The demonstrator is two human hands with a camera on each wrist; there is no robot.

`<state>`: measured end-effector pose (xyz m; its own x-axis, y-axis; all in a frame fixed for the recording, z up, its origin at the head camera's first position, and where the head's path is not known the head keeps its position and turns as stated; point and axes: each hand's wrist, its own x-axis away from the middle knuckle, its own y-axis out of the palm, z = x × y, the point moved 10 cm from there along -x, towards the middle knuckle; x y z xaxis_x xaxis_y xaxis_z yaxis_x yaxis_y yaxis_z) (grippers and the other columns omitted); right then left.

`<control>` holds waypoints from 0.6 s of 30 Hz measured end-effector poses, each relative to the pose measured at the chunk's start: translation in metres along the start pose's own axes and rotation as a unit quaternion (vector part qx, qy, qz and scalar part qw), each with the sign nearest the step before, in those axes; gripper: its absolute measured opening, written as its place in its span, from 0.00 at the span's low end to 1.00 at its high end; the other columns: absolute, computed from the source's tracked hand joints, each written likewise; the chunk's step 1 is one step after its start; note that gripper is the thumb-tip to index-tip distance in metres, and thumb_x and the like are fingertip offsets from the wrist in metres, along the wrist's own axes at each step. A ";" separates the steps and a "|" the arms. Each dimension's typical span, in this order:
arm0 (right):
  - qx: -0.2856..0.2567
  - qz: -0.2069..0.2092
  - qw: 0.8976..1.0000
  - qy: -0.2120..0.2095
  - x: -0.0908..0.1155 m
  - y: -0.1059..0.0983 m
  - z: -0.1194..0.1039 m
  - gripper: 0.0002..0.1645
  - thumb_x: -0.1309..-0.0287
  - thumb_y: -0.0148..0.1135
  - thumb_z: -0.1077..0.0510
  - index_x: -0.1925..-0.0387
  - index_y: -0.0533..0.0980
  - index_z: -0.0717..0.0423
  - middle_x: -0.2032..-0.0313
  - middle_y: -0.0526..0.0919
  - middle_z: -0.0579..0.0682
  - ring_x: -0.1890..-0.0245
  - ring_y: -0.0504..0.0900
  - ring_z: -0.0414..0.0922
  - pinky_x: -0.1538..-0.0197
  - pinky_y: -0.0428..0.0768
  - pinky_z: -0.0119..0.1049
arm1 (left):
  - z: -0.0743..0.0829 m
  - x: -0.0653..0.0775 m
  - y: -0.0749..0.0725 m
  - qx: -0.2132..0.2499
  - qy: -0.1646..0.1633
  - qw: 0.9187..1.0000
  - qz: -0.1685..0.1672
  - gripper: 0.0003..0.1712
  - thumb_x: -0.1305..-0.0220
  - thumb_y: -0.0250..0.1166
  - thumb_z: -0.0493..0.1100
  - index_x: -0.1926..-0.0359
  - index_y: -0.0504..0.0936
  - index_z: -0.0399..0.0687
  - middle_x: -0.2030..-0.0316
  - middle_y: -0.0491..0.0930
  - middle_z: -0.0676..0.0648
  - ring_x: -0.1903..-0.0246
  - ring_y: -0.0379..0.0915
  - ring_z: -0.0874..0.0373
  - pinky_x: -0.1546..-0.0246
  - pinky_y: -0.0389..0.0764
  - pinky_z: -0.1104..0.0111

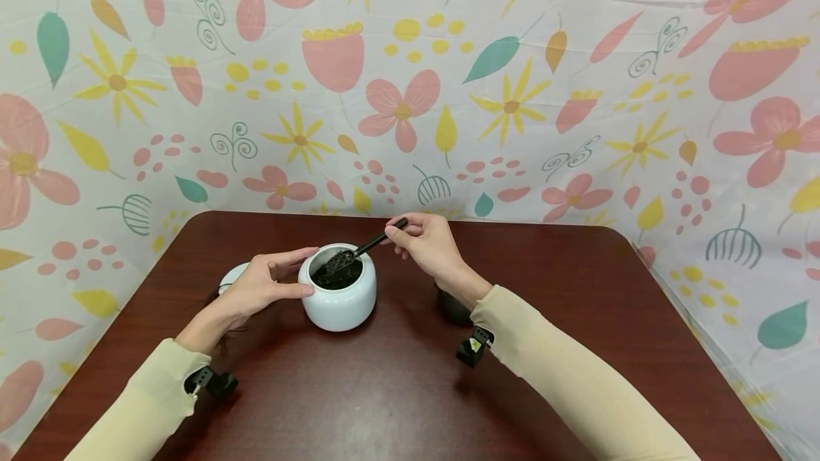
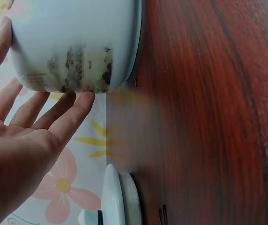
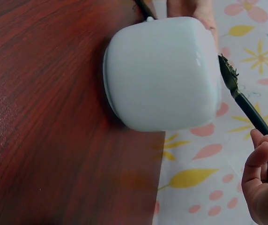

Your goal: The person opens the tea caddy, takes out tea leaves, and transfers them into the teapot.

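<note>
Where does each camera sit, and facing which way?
Head: on head, forward and down at white ceramic jar; left hand, right hand, sleeves show.
Left wrist: on wrist, facing jar and white lid; left hand shows.
Right wrist: on wrist, facing jar and scoop; right hand, some left hand show.
Head and right wrist both show scoop and dried leaves.

You can read no word, brand or number here. Where your left hand grips the white jar, a printed panel lies just beside your fingertips. On it, toward the rim, sit fine rows of marks that look like small writing, too blurred for you to read; among the dark blotches farther down is a tiny single mark, equally illegible. Behind your right hand, the black wrist device bears a little yellow-and-white patch, too small to make out.
</note>
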<state>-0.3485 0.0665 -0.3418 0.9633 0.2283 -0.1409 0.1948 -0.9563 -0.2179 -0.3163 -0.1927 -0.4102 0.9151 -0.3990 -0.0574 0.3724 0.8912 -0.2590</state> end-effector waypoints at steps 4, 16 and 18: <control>0.007 0.004 1.000 -0.005 0.004 -0.010 -0.007 0.11 0.27 0.68 0.58 0.52 0.85 0.63 0.68 0.90 0.54 0.73 0.81 0.46 0.66 0.82 0.35 | 0.000 0.001 0.000 0.000 -0.002 1.000 0.000 0.42 0.38 0.79 0.39 0.24 0.73 0.48 0.30 0.74 0.42 0.30 0.68 0.42 0.46 0.80 0.67; 0.034 0.025 0.999 -0.018 0.020 -0.059 -0.014 0.12 0.26 0.66 0.56 0.51 0.84 0.60 0.71 0.88 0.53 0.71 0.81 0.48 0.64 0.82 0.37 | 0.001 0.001 -0.001 0.003 0.000 1.000 0.001 0.42 0.38 0.79 0.39 0.24 0.74 0.47 0.30 0.75 0.42 0.30 0.69 0.41 0.46 0.80 0.68; 0.035 0.033 0.999 -0.013 0.024 -0.069 -0.013 0.13 0.25 0.66 0.56 0.50 0.84 0.62 0.70 0.89 0.52 0.72 0.81 0.47 0.65 0.81 0.36 | 0.001 0.001 -0.001 0.002 0.002 1.000 -0.001 0.42 0.37 0.78 0.39 0.24 0.74 0.47 0.30 0.75 0.42 0.30 0.69 0.42 0.45 0.80 0.67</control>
<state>-0.3361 0.1357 -0.3176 0.9681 0.1717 -0.1825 0.1176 -0.9544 -0.2744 -0.3159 -0.1938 -0.4090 0.9136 -0.4022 -0.0596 0.3756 0.8910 -0.2551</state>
